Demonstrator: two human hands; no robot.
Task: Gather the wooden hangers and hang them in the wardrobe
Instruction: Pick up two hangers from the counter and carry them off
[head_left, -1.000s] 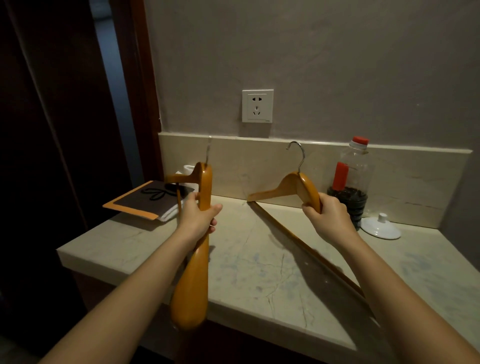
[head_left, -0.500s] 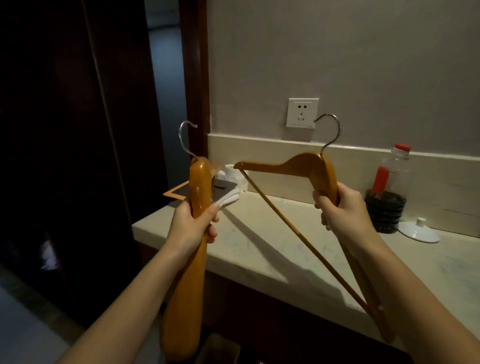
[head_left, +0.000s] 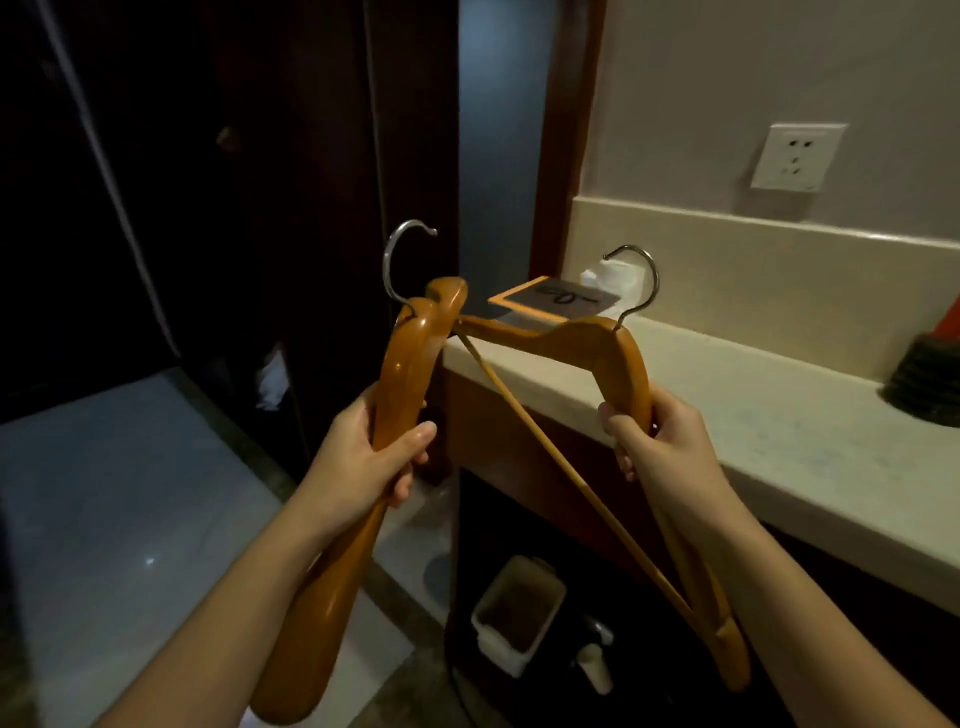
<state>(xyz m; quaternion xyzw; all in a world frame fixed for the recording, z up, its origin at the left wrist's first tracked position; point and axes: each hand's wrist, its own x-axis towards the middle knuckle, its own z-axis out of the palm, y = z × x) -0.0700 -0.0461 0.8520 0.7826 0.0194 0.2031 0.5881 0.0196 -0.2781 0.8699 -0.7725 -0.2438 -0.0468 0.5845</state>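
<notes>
While the left hand (head_left: 363, 462) grips the edge-on hanger (head_left: 402, 374) at seven o'clock, the right hand (head_left: 665, 447) clasps the barred hanger (head_left: 566, 335) at four o'clock, both hangers raised beside the counter (head_left: 779, 415).

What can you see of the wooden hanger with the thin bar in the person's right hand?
This glossy orange-brown wooden hanger with a thin crossbar has a curved silver metal hook, two broad sloping arms and a slim rod joining their ends. It is in the air beside the pale stone counter, tilted, hook uppermost. The right hand grips its nearer arm below the hook. Its far tip reaches the second wooden hanger in the left hand; whether they touch is unclear.
</notes>
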